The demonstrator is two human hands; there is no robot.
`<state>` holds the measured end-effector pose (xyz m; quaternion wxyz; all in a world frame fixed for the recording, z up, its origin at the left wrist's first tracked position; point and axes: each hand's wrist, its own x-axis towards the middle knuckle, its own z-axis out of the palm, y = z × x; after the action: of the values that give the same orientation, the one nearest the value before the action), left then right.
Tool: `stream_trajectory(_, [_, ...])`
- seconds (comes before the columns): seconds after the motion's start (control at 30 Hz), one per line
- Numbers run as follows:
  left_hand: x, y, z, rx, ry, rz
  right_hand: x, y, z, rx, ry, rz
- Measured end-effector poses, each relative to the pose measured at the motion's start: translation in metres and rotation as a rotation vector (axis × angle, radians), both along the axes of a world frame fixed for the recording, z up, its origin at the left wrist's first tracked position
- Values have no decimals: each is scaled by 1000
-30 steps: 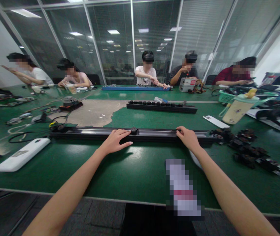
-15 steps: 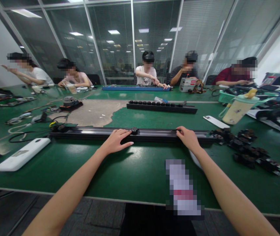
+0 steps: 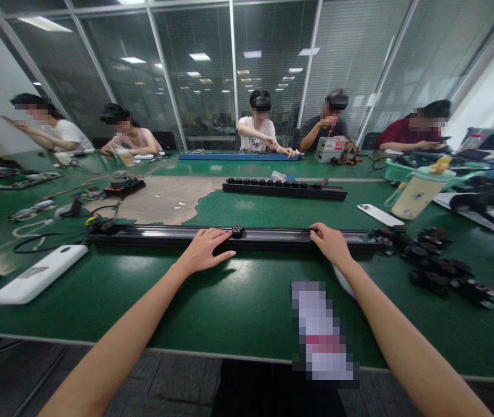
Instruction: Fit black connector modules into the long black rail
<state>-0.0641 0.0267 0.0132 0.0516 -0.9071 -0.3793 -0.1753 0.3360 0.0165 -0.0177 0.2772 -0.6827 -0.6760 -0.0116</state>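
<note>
Slightly farther right now, the splayed left hand touches the black block; right hand, grip unclear.

Your left arm reaches in bare from the near left, slanting far and right; your right arm slants far and left from the near right. Your left hand lies palm down, fingers nearly straight and pointing right, thumb spread toward the near side. Your right hand, well apart from it, curls its fingers leftward, the back of the hand uppermost.
</note>
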Motion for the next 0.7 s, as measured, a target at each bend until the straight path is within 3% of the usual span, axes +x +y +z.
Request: stream_trajectory(0.7, [4,0,-2,-23,6,-21,-1,0,0,4,-16,-8])
